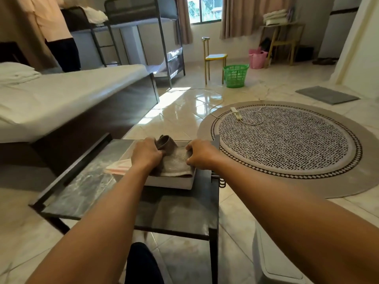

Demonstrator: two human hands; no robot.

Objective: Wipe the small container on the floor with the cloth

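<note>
Item: low dark table (86, 181), its far edge just beyond the hands; open tiled floor (180, 111) lies ahead, round rug (287, 140) to the right of the right hand.
Left hand (146, 153): arm extended, clenched on a bunched end of the grey cloth (176, 160).
Right hand (202, 153): arm extended, fingers pinched on the cloth's opposite edge.
Cloth is spread over a flat grey box (170, 182) beneath both hands.
Small container: pale, at the lower right, below the right forearm (272, 261); contents cannot be told.

The cloth (178, 160) is grey-brown. The table (86, 181) has a dark, marbled grey-green top and black frame. The round rug (287, 140) shows a black-and-white dashed pattern within a grey border. The laundry basket (235, 75) is green, the chair (215, 58) yellow, the bucket (257, 58) pink.
</note>
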